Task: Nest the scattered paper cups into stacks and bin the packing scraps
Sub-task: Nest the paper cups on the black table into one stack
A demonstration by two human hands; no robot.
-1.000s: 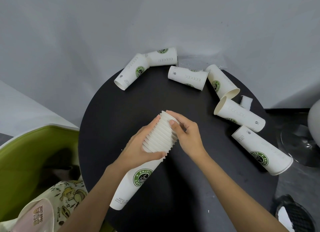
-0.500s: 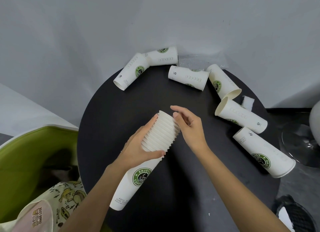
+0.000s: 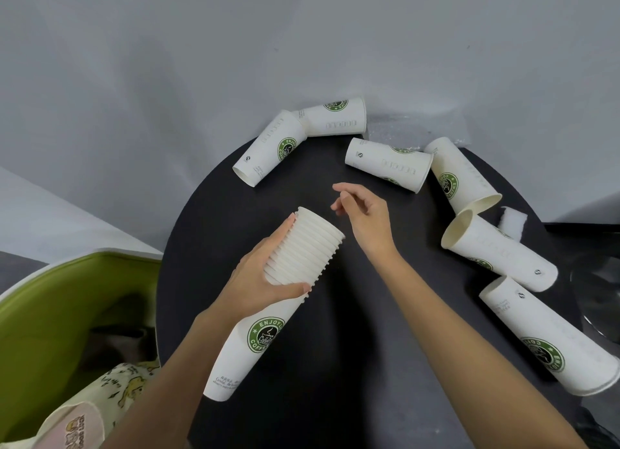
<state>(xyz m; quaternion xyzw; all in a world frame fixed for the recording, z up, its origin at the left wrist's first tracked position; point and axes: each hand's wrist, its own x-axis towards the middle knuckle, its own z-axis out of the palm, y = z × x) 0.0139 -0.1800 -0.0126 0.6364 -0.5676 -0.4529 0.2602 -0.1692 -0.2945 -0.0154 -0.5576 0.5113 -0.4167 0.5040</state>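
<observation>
Left hand: wrapped round the tilted stack of nested white paper cups, held over the round black table.
Right hand: loose, fingers half-curled, holding nothing, just off the stack's top rim.
Loose cups: six white green-logo paper cups lying on their sides along the far and right edges.
Scraps: small white foam bit by the right-side cups, clear plastic wrap at the back.

Matt white paper cups with ribbed stacked rims lie on a smooth matt black tabletop.

"ENJOY", "COFFEE" on cup stack
</observation>
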